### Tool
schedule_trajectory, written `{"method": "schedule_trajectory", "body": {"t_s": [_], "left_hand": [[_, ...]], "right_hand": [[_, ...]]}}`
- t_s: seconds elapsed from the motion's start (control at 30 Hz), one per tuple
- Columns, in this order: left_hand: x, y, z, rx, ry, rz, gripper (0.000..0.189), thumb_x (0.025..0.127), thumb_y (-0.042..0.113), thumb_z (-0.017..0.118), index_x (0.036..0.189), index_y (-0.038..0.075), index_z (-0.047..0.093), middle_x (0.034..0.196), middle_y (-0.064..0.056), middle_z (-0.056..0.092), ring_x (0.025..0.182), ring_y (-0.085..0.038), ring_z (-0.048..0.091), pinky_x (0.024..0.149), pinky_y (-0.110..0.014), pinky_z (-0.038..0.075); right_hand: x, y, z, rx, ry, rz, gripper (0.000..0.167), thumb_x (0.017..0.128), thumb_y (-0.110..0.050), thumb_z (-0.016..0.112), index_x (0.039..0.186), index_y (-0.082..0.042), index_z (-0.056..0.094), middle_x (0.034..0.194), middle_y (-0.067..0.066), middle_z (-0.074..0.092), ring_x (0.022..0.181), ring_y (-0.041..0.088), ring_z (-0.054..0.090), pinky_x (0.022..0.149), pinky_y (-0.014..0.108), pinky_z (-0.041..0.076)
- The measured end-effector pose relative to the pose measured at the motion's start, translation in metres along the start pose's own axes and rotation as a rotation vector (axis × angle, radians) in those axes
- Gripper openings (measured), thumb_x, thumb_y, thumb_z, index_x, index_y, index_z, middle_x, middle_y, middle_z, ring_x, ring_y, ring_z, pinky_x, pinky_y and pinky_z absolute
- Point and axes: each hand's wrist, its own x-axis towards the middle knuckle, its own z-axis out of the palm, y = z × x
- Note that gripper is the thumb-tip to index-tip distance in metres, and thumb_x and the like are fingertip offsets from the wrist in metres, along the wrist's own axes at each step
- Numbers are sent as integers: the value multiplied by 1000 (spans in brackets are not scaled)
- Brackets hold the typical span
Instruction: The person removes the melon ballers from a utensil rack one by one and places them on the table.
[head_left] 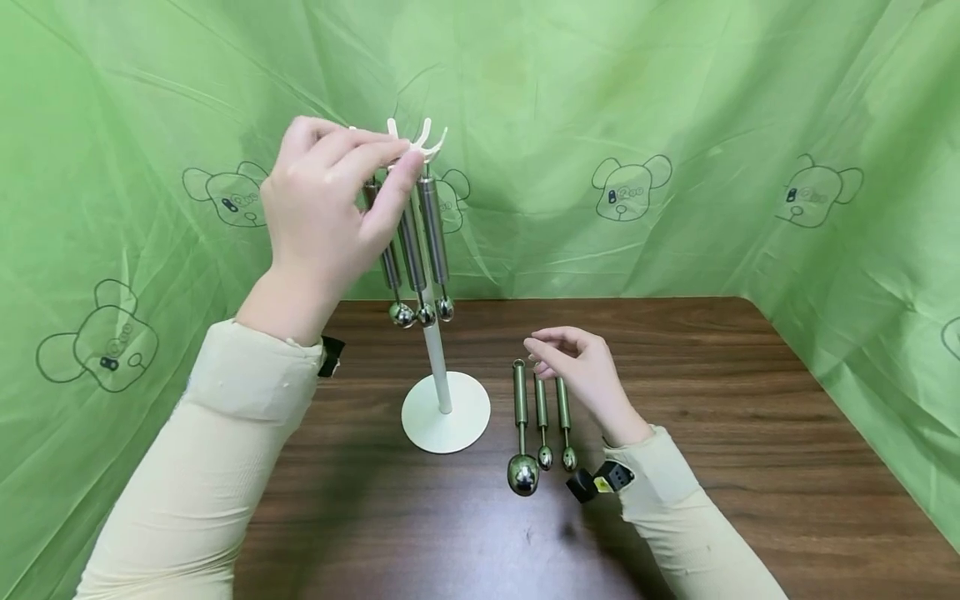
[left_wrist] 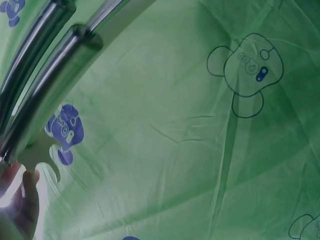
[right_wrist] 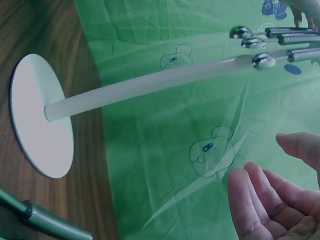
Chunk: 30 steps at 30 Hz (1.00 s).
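My left hand (head_left: 330,192) is up at the top of a white hook stand (head_left: 438,358), thumb and forefinger pinching its curved hooks. Steel melon ballers (head_left: 431,233) hang from the hooks, ball ends down, partly behind that hand. In the left wrist view, fingertips (left_wrist: 30,187) show close to the top of a hanging handle (left_wrist: 55,85). My right hand (head_left: 581,367) hovers over three more melon ballers (head_left: 522,473) lying side by side on the table. Seen from the right wrist, its thumb (right_wrist: 300,147) stands apart from the fingers, with nothing between them.
The stand's round white base (head_left: 457,429) rests on the dark wooden table (head_left: 712,400), left of the lying melon ballers. Green curtains (head_left: 525,75) with printed bear heads enclose the table at the back and sides.
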Motion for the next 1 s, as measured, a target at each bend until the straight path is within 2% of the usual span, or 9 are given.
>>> {"method": "schedule_trajectory", "body": {"t_s": [0.2, 0.27, 0.33, 0.43, 0.53, 0.63, 0.73, 0.87, 1.0], "left_hand": [[6, -12, -7, -129, -90, 37, 33, 98, 35, 59, 99, 9, 79, 102, -7, 77, 93, -28, 61, 65, -18, 43], [8, -15, -10, -211, -129, -9, 28, 96, 31, 63, 101, 8, 79, 102, -7, 77, 92, -23, 60, 64, -11, 42], [9, -17, -12, -301, -168, -97, 23, 93, 28, 68, 103, 10, 79, 103, -5, 77, 93, -16, 60, 63, -10, 44], [10, -18, -14, -445, -209, -248, 20, 89, 24, 74, 104, 11, 78, 100, 7, 76, 94, -7, 61, 63, -15, 46], [9, -20, -14, -566, -219, -321, 20, 87, 18, 76, 104, 8, 78, 98, 18, 73, 96, -7, 64, 62, -17, 47], [6, -25, -9, -658, -197, -294, 17, 87, 11, 75, 100, 0, 76, 102, 17, 74, 100, -11, 66, 63, -16, 50], [3, -31, -5, -722, -161, -212, 17, 86, 7, 75, 95, -7, 74, 109, 7, 75, 105, -15, 68, 69, -16, 55], [1, -36, 0, -749, -141, -117, 19, 88, 6, 73, 94, -12, 71, 112, -1, 75, 106, -16, 69, 72, -19, 58], [0, -38, 3, -726, -118, -64, 17, 90, 6, 71, 92, -11, 71, 109, -1, 76, 102, -12, 70, 70, -19, 58]], "right_hand": [[3, -15, 4, 28, -46, -33, 34, 92, -20, 71, 115, 4, 67, 92, 20, 72, 72, 20, 71, 71, 32, 61], [4, -19, 6, 23, -59, -46, 34, 92, -20, 70, 116, 4, 66, 94, 23, 72, 72, 20, 72, 71, 33, 61], [4, -25, 8, 21, -68, -58, 33, 92, -20, 70, 116, 2, 67, 95, 23, 72, 72, 19, 72, 72, 33, 61], [6, -33, 11, 29, -81, -67, 31, 92, -20, 70, 115, 1, 67, 95, 21, 72, 71, 16, 72, 73, 35, 61], [7, -41, 15, 45, -96, -72, 31, 92, -20, 70, 115, 1, 68, 94, 18, 73, 72, 16, 72, 75, 37, 62], [10, -48, 19, 61, -110, -97, 30, 93, -18, 69, 115, 2, 68, 94, 18, 74, 72, 16, 72, 77, 38, 61], [14, -52, 23, 78, -124, -135, 28, 93, -16, 69, 114, 2, 68, 97, 19, 74, 76, 18, 74, 79, 39, 61], [18, -58, 29, 125, -138, -173, 27, 93, -14, 68, 114, 3, 67, 105, 23, 72, 84, 19, 74, 83, 37, 60], [21, -67, 36, 166, -139, -210, 27, 93, -13, 68, 115, 2, 67, 109, 21, 72, 89, 19, 74, 88, 35, 59]]}}
